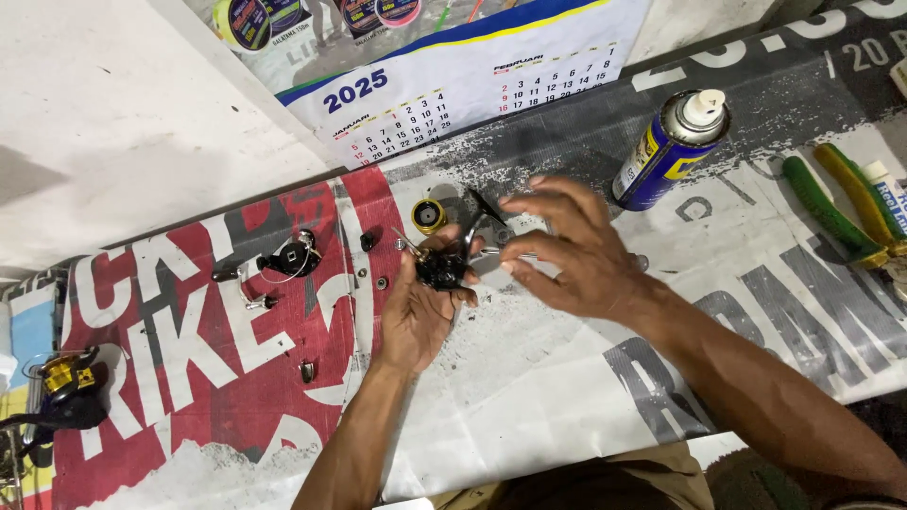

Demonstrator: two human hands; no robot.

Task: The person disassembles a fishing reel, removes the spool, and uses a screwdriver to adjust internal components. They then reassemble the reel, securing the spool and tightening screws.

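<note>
My left hand [416, 316] grips a small black fishing reel body [444, 269] with a brass shaft sticking out to its upper left. My right hand [572, 250] hovers just right of it, fingers spread, with a thin metal tool [505, 253] pinched between thumb and finger and its tip at the reel body. A gold and black spool [428, 215] lies just above my left hand. A black rotor part with a wire bail [291, 258] lies to the left, with small screws and bits around it.
A worn printed banner [217, 378] covers the work surface. A blue spray can [669, 149] stands at upper right. Green-handled pliers [846, 208] lie at the right edge. A whole black and gold reel [64, 389] sits at far left. A wall calendar [453, 80] hangs above.
</note>
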